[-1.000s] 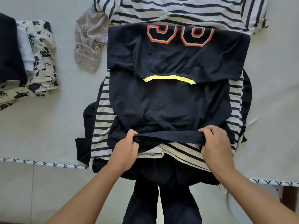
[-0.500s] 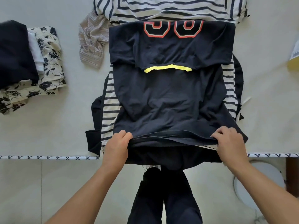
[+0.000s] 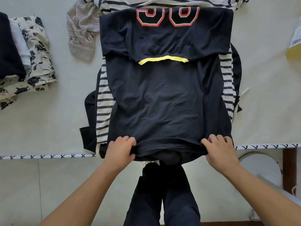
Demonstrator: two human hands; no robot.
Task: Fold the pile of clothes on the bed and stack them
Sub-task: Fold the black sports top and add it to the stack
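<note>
— Where does the dark T-shirt (image 3: 162, 98) lie?

— Spread on top of the unfolded pile at the near edge of the bed (image 3: 48, 128), its long axis running straight away from the person, collar end already folded back toward them.

— And the grip?

— The left hand (image 3: 120, 148) and right hand (image 3: 219, 147) each pinch a corner of the near hem, equally close, so the rest of the shirt lies beyond both.

— What's unclear?

— The striped garment (image 3: 104, 101) beneath is mostly covered; the folded stack (image 3: 24, 62) at left is cut off by the frame.
</note>
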